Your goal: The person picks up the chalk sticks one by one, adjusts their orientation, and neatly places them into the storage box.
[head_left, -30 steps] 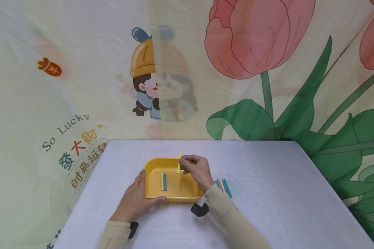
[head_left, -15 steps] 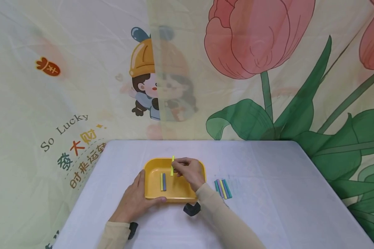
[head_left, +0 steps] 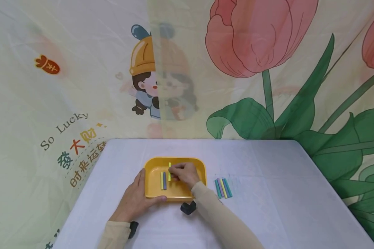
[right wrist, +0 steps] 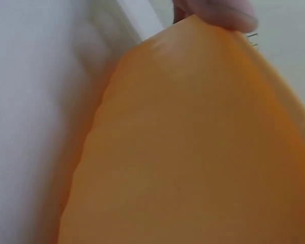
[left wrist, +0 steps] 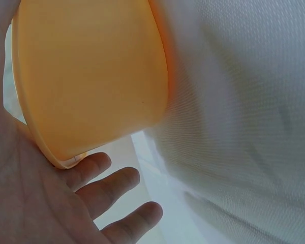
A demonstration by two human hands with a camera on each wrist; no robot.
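- Two sticks (head_left: 163, 181) lie in the yellow tray (head_left: 178, 191), head view; near them the right hand (head_left: 187, 173) pinches a bright-yellow stick (head_left: 169, 177). Probably placing; next calls for settling and releasing it.
- Left wrist: the left hand (left wrist: 51, 198), fingers spread, rests against the tray.
- Right wrist: tray wall; the pinch doesn't show.

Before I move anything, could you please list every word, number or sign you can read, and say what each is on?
"So Lucky": printed backdrop, left side.
"發大财": backdrop, below that.
"时来运", then a partly hidden character: backdrop, lowest line.
Red pouch on the backdrop: sign too small to read surely.
Dark marks at lower left, and strokes in the right wrist view: cut off, unreadable.
Tray and coloured sticks: no lettering visible.
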